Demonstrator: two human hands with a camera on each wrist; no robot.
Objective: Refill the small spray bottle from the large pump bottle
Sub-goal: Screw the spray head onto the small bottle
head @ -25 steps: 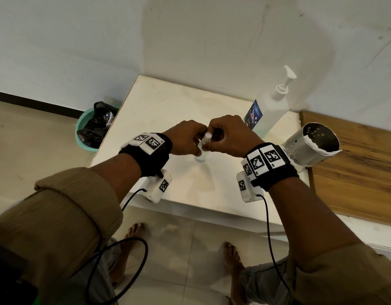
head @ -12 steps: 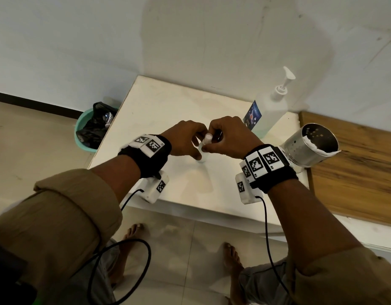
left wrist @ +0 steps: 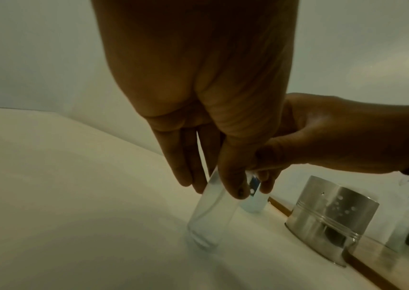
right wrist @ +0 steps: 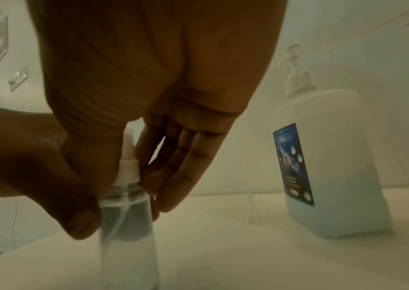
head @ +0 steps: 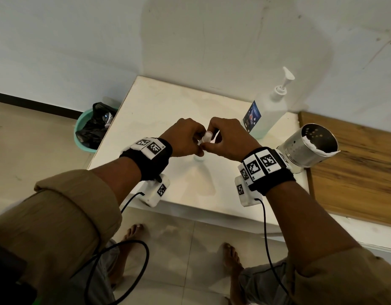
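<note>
Head view shows both hands slightly nearer the pump bottle [head: 267,111] than before: left hand [head: 185,137] grips the spray bottle [right wrist: 129,225], right hand [head: 227,137] pinches its cap [right wrist: 129,168]. Bottle stands mid-table [head: 157,102], bare surface around, well apart from edges.

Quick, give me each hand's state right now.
Left hand: grips the small spray bottle, which stands on the table.
Right hand: pinches the bottle's white spray cap.

I wear rolled olive-brown sleeves [head: 65,216], black wristbands [head: 150,164] bearing white square-coded tags, white camera boxes [head: 156,191] trailing black cables [head: 266,236], barefoot.
</note>
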